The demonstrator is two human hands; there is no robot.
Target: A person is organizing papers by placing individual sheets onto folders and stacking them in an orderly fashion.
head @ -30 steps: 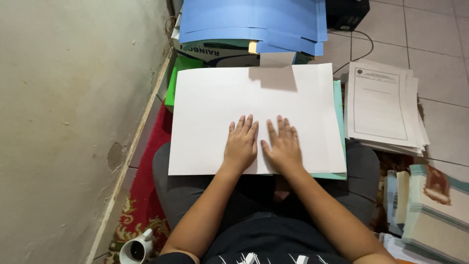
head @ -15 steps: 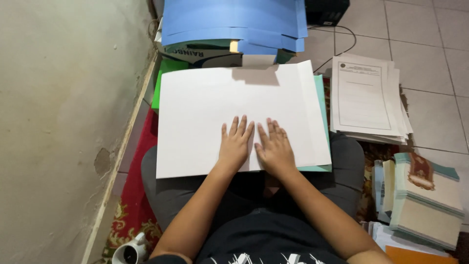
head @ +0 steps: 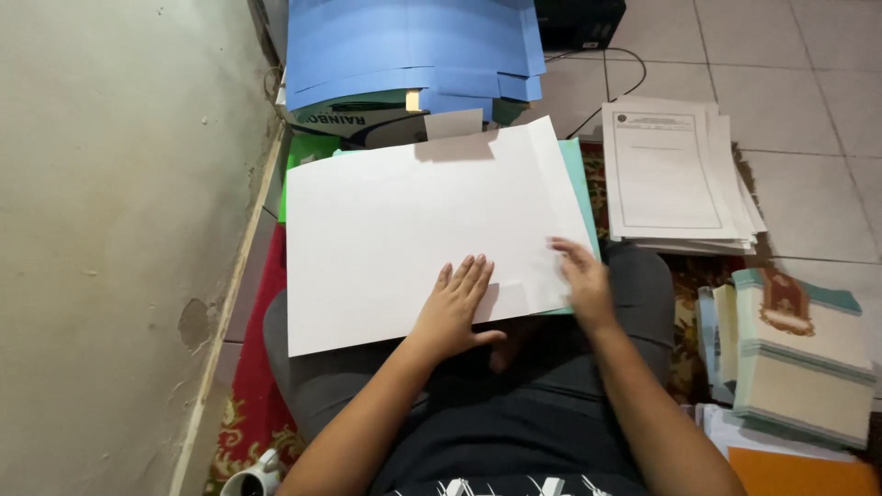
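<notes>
Person: seated on the floor by a wall, legs crossed, seen from above, a large white sheet across the lap.
Sheet: lies flat and slightly tilted on a teal board; its near right corner is folded or lifted a little.
Left hand: palm down on the sheet's near edge, fingers spread flat, gripping nothing, pinning the paper.
Right hand: at the sheet's right edge, fingers curled lightly onto the paper; whether they pinch the edge or only press it I cannot tell.
Step in hand: by the look of it, smoothing and squaring the sheet, one hand holding it while the other works the right side.
Next move: I judge it calls for the left hand keeping the sheet from sliding while the right presses or lifts that edge cleanly, without creasing it.
Blue sheets: stacked fanwise beyond the white one, on a box.
Forms: a pile of printed pages on the tiles to the right, apart from the lap.
Books: a stack at the right knee, with an orange cover nearer.
Rug: red patterned, under the person.
Cup: small, white, by the left elbow.
</notes>
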